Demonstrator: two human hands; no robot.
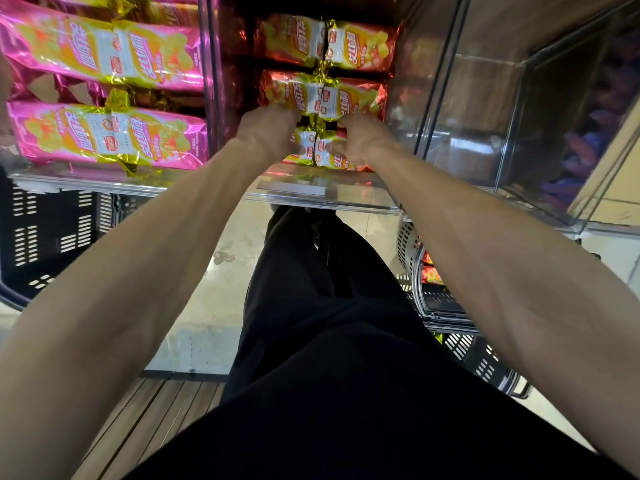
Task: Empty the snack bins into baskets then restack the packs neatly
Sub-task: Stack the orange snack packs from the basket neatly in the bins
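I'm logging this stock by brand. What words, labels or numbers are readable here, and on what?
"艾比利", as best it reads, in big white characters turned sideways: on the pink packs, left bin, and the red packs, middle bin.
Small red logo and white label panels on every pack: too blurred to read.
Strip on the middle bin's front lip: no legible text.
Purple packs behind the right bin wall: unreadable.

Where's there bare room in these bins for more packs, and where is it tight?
The clear bin between the red packs and the purplish packs looks bare. Pink packs fill the left bin. The middle bin is tight in front, where the left hand and right hand grip red packs.
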